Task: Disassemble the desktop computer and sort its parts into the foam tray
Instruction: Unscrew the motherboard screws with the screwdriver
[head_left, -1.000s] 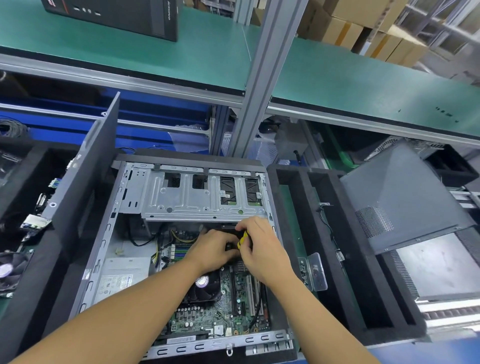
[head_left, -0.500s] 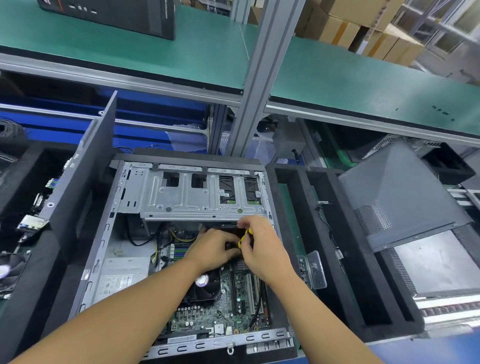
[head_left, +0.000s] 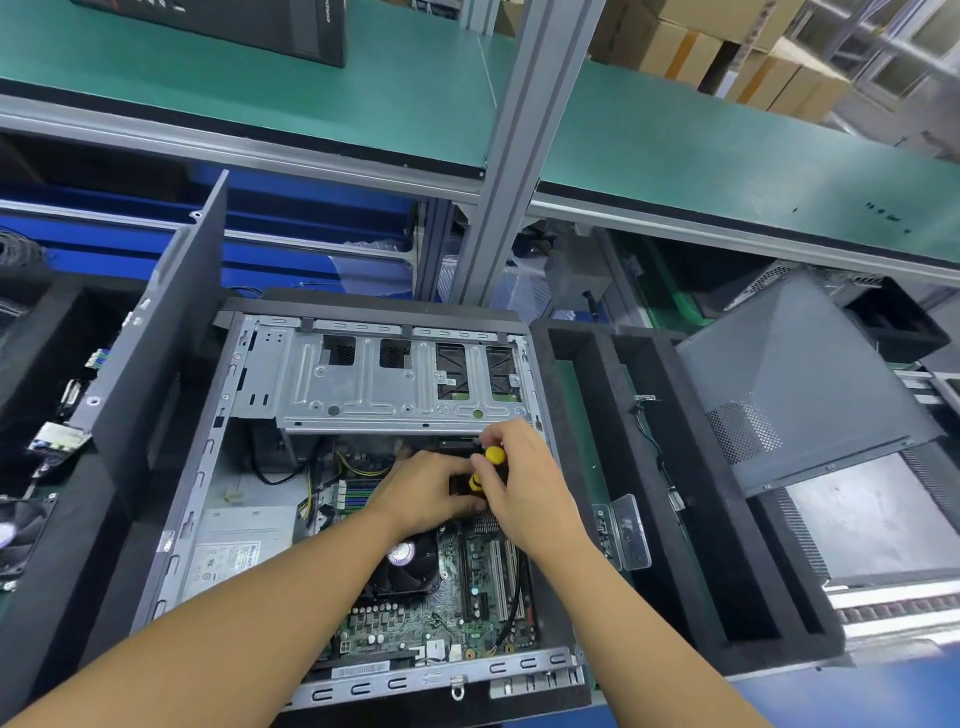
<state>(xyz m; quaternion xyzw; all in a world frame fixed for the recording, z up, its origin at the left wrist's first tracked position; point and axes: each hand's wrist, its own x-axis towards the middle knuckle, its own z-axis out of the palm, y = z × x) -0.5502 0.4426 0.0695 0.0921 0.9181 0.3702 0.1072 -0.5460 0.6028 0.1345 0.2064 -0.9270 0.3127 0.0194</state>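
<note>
The open desktop case (head_left: 208, 499) lies flat before me, showing its green motherboard (head_left: 415, 618), black CPU fan (head_left: 410, 564), grey power supply (head_left: 234, 551) and metal drive cage (head_left: 384, 384). Both hands are inside, just below the cage. My right hand (head_left: 524, 488) grips a yellow-and-black screwdriver (head_left: 488, 465) by its handle. My left hand (head_left: 426, 488) curls around the lower part of the same tool; the tip is hidden. The black foam tray (head_left: 613, 467) stands right of the case, holding a thin cable (head_left: 654, 447) and a clear plastic bracket (head_left: 623, 530).
A grey side panel (head_left: 789, 384) leans over the tray's right side. Another dark panel (head_left: 161, 348) stands upright left of the case, with a second foam tray of parts (head_left: 31, 415) beyond it. A metal post (head_left: 514, 156) and green shelf (head_left: 260, 88) rise behind.
Both hands stay at the same spot under the drive cage. The right hand has shifted slightly on the screwdriver, so more of its yellow handle shows.
</note>
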